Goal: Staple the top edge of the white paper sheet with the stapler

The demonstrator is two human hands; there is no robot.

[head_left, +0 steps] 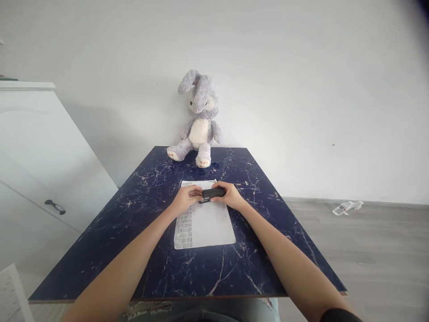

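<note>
A small black stapler [213, 193] is held level between both hands above the far part of a white folder [211, 228]. My right hand [229, 194] is closed around its right end, fingers on the far side and thumb on the near side. At the other end, my left hand [187, 198] pinches the stapler with thumb and fingertips. The folder lies flat on the dark blue marbled table [161, 268], with a grey brick-like pattern down its left side. Some of the folder's far edge is hidden by the hands.
A grey plush rabbit [200, 129] sits at the table's far edge against the wall. To the left stands a white cabinet [40, 147] with a dark handle. A clear plastic item [346, 207] lies on the wooden floor at right. A tiny pale scrap [246, 183] is near the folder.
</note>
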